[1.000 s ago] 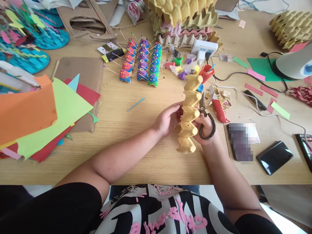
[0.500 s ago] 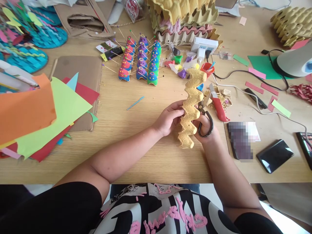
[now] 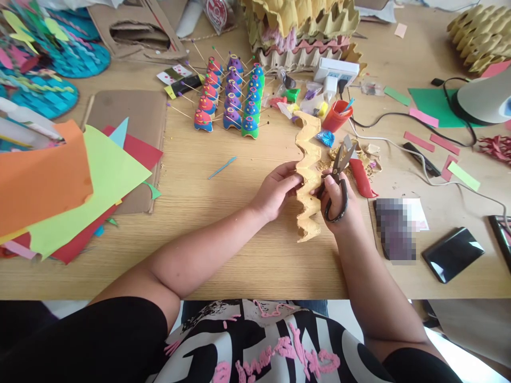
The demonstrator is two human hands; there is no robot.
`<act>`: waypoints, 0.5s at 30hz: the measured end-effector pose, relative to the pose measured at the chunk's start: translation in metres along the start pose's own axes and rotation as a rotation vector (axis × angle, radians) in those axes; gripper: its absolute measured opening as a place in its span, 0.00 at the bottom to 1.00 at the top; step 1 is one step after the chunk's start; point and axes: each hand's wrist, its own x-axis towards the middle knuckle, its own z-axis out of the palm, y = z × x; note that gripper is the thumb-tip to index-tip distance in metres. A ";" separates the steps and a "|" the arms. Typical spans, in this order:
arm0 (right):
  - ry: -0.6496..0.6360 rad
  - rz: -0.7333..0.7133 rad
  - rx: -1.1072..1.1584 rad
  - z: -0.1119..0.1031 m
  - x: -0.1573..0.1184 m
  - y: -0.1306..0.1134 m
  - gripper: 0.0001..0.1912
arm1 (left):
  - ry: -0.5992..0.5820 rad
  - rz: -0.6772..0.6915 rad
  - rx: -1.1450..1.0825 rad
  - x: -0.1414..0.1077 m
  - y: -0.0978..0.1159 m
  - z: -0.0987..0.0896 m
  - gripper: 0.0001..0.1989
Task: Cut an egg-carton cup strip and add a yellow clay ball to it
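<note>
My left hand (image 3: 277, 190) pinches a yellow egg carton strip (image 3: 308, 178) at its left edge, the strip standing lengthwise away from me with its wavy edges showing. My right hand (image 3: 346, 199) is closed round the black handles of a pair of scissors (image 3: 339, 175), close to the strip's right side. The scissor blades point away from me and stand slightly apart, clear of the strip. Just beyond them lie a red-handled knife (image 3: 361, 177) and some yellow carton scraps (image 3: 371, 153).
Rows of painted caterpillars (image 3: 231, 96) stand at the back, with pins sticking out. Egg trays (image 3: 299, 32) are stacked behind. A red cup (image 3: 337, 116), a power strip (image 3: 336, 72) and cables are on the right. Coloured paper (image 3: 91, 181) lies left; a black phone (image 3: 453, 255) lies right.
The egg carton strip has turned in my left hand, showing a narrower side. The scissors have swung away from it to the right, their blades now in plain view.
</note>
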 end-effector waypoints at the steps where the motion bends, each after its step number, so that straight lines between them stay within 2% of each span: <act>1: -0.009 -0.011 -0.026 0.000 -0.001 0.000 0.29 | 0.005 0.020 0.009 0.000 -0.001 0.000 0.22; 7: -0.016 0.004 -0.005 -0.001 -0.004 -0.003 0.30 | 0.104 0.159 0.012 0.002 -0.007 -0.002 0.31; 11: -0.034 0.001 -0.007 0.001 -0.006 -0.004 0.28 | 0.092 0.080 0.012 0.003 -0.006 0.000 0.35; 15: -0.032 0.005 -0.034 0.003 -0.010 -0.007 0.29 | 0.012 -0.031 0.032 -0.001 -0.003 0.006 0.31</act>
